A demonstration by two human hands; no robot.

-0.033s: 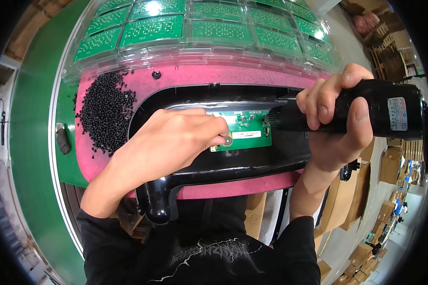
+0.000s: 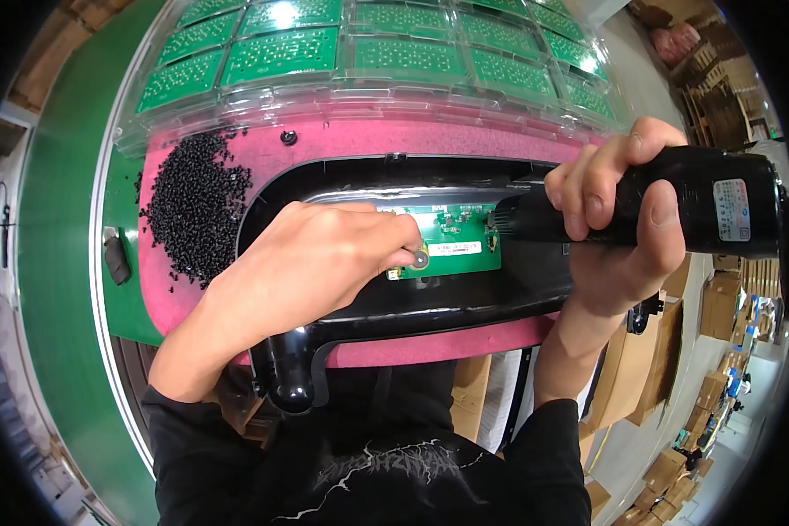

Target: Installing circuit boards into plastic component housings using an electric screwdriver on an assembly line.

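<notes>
A green circuit board [image 2: 465, 262] lies inside a long black plastic housing [image 2: 473, 302]. My left hand [image 2: 324, 250] reaches over the board's left end, fingers curled together. Its fingertips are beside a small grey disc [image 2: 421, 259]; whatever they pinch is hidden. My right hand [image 2: 618, 202] is wrapped round a thick black power screwdriver [image 2: 697, 202] with a white label, held level. The ribbed front of the screwdriver reaches the board's right end; its very tip cannot be made out. A rounded black stub [image 2: 291, 373] sticks out from the housing's near left corner.
The housing rests on a pink mat [image 2: 368, 136]. A pile of small black screws [image 2: 193, 206] spreads to its left. One round black part [image 2: 288, 138] lies behind the housing. Clear trays [image 2: 403, 92] of green boards stand at the back. Cardboard boxes [image 2: 644, 364] are at the right.
</notes>
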